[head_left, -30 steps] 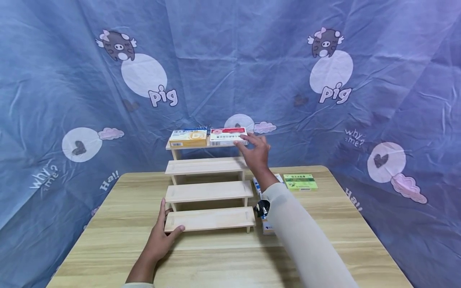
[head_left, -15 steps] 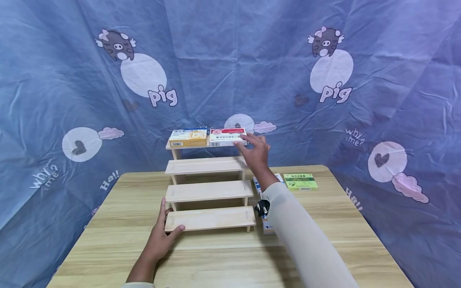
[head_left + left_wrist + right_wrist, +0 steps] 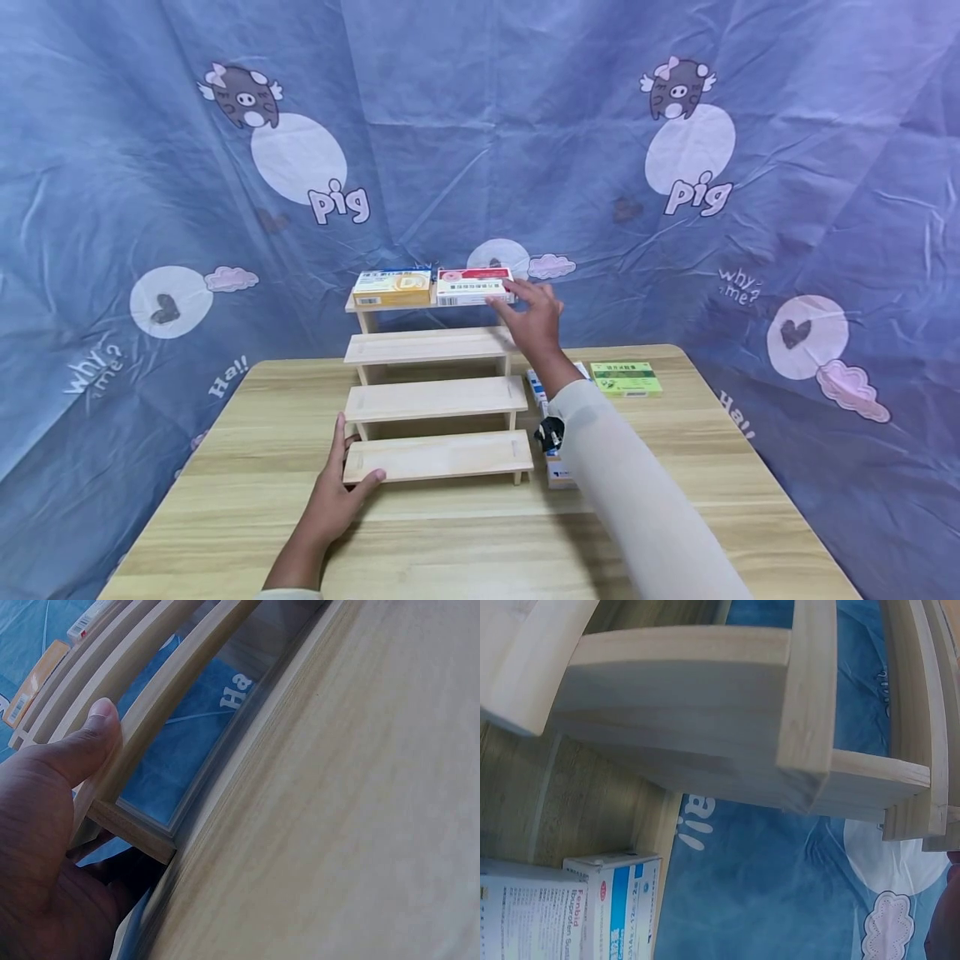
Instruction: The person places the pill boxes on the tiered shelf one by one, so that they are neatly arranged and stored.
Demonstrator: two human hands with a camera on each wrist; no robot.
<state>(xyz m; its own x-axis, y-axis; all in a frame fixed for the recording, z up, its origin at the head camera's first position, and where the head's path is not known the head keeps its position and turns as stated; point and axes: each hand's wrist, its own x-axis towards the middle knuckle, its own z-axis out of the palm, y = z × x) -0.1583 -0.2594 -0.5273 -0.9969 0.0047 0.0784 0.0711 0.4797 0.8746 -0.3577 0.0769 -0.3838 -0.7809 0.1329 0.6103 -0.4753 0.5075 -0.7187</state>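
A stepped wooden display rack (image 3: 435, 398) stands on the table. My left hand (image 3: 334, 497) grips the left end of its lowest shelf; in the left wrist view the thumb (image 3: 96, 735) lies over the shelf edge, other fingers partly hidden beneath. On the top shelf lie a yellow-and-white medicine box (image 3: 392, 289) and, to its right, a red-and-white medicine box (image 3: 469, 287). The right hand (image 3: 536, 320) pinches the red-and-white box at its right end, thumb at the front and fingertips on top. The right wrist view barely shows that hand at its edge.
Right of the rack, blue-and-white medicine boxes (image 3: 622, 907) lie partly behind my right forearm. A green medicine box (image 3: 626, 379) rests near the table's (image 3: 720, 492) back right corner. A blue patterned cloth (image 3: 465, 133) hangs behind the table.
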